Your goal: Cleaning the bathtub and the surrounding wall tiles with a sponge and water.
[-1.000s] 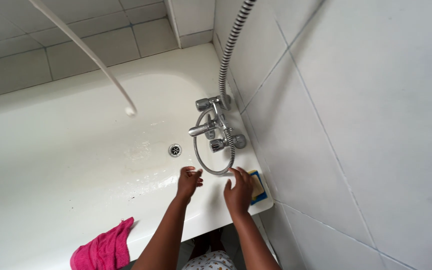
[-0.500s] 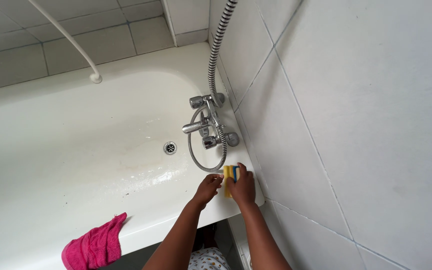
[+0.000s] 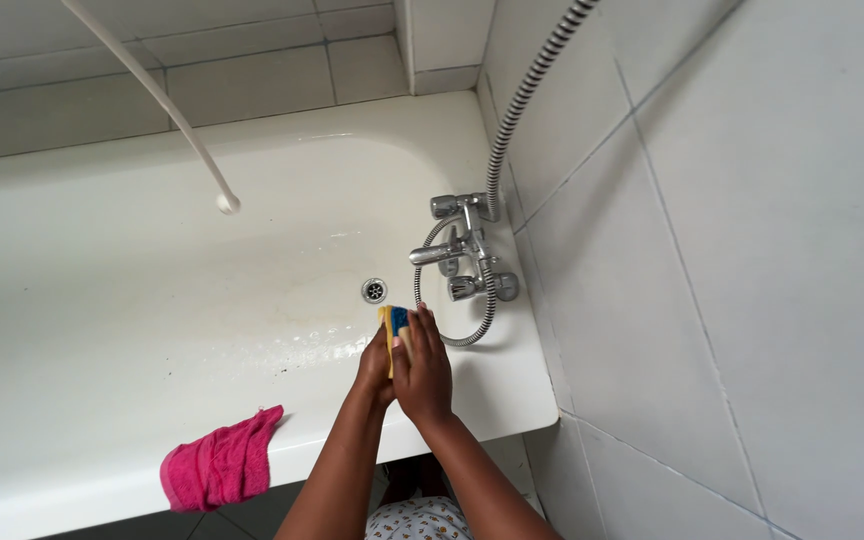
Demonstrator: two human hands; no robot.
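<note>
Both hands are pressed together around a yellow and blue sponge (image 3: 393, 322), left hand (image 3: 374, 368) and right hand (image 3: 422, 370) gripping it over the bathtub (image 3: 102, 290), just near the drain (image 3: 375, 290). A pink cloth (image 3: 220, 464) sits on the near rim, off to the left.

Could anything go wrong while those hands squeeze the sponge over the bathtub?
Maybe. The yellow and blue sponge is pinched between the left hand and right hand above the tub; if it slips, it could drop near the drain. The hands are close to the metal tap and its looped hose, so knuckles might bump them. The pink cloth on the tub rim could slide off.
</note>
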